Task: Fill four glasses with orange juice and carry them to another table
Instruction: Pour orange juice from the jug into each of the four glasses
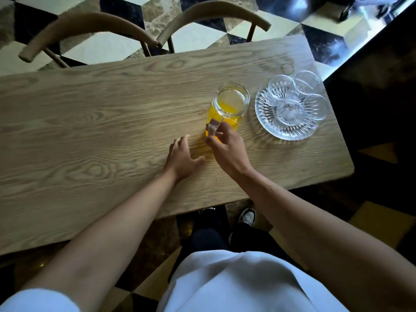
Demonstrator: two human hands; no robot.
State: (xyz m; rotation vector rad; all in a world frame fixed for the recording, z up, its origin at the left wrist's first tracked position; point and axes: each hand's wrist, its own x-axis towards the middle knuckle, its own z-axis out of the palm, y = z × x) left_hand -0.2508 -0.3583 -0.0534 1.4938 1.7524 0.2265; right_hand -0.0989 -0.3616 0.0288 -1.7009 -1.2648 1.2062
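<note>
A clear glass pitcher (228, 106) holding orange juice stands upright on the wooden table (90, 131). My right hand (227, 149) is at the pitcher's glass handle, with the fingers curled around it. My left hand (182, 157) rests flat on the table just left of the pitcher, fingers spread, holding nothing. To the right of the pitcher sits a cut-glass tray (270, 124) carrying several empty glasses (290, 111), all upright.
Two wooden chairs (90, 25) stand at the table's far side. The table's right edge lies just past the tray, with a dark counter (382, 86) beyond it. Checkered floor surrounds the table. My legs and a shoe are below the near edge.
</note>
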